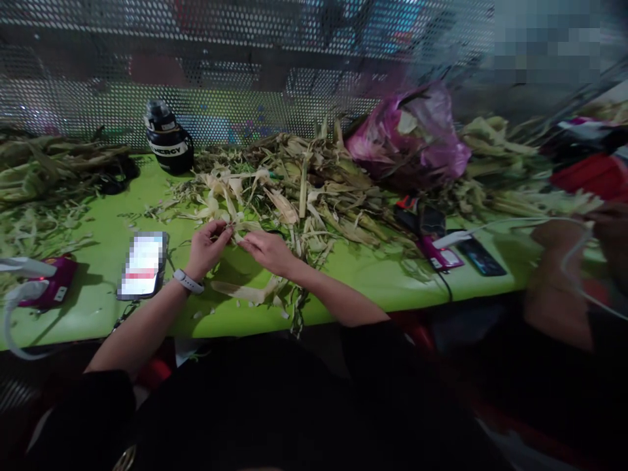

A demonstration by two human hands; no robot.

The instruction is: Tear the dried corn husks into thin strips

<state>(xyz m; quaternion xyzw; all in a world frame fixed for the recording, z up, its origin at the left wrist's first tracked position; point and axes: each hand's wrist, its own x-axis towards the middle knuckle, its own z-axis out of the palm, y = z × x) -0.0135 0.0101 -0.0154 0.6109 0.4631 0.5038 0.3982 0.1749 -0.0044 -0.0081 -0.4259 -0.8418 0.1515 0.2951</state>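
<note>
Both my hands work close together over the front of a green table point(353, 288). My left hand point(210, 245), with a pale band on its wrist, pinches a strip of corn husk point(240, 227). Closed fingers of my right hand point(267, 252) hold the same pale husk from the other side. Just beyond lies a pile of dry corn husks point(289, 190), with paler leaves heaped nearest my fingers. A loose husk strip point(240, 292) rests on the table below my hands. The fingertips partly cover the piece being held.
To the left lies a phone point(142, 265) near a purple power adapter point(52, 281) with cables. A dark bottle point(168, 140) stands behind. A pink plastic bag point(409, 137) sits at back right. At right are another phone point(478, 252) and a co-worker's arm point(557, 281).
</note>
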